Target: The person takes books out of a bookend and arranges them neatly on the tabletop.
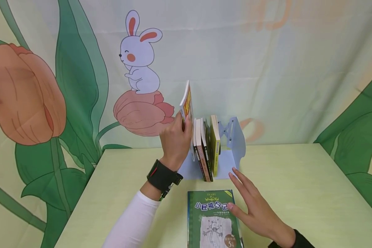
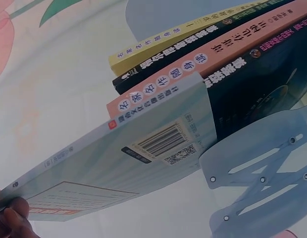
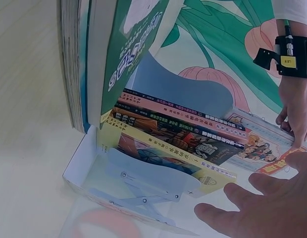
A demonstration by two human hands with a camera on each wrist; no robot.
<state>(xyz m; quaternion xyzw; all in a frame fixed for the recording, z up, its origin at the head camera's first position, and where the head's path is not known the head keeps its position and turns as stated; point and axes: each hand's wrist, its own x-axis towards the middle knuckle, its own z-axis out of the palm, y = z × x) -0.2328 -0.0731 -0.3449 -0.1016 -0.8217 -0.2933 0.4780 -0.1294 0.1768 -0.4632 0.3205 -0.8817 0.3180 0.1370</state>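
My left hand [image 1: 175, 141] pinches a thin book [image 1: 187, 101] by one end, thumb on one cover. The book is held up at the left of a row of standing books [image 1: 199, 148]. In the left wrist view its pale back cover [image 2: 109, 168] has a barcode, and its lower end overlaps the metal book stand [image 2: 257, 168]. My right hand [image 1: 257, 210], fingers spread and holding nothing, hovers by the right edge of a green book [image 1: 215, 217]. The right wrist view has the held book's picture cover [image 3: 257, 144] beyond the row.
The pale blue book stand [image 1: 237, 144] stands near the table's back edge, with a yellow-spined book [image 1: 217, 151] leaning at the row's right. The green book lies flat in front, on a pale table [image 1: 297, 193]. Behind hangs a printed curtain [image 1: 220, 69] with a rabbit and tulips.
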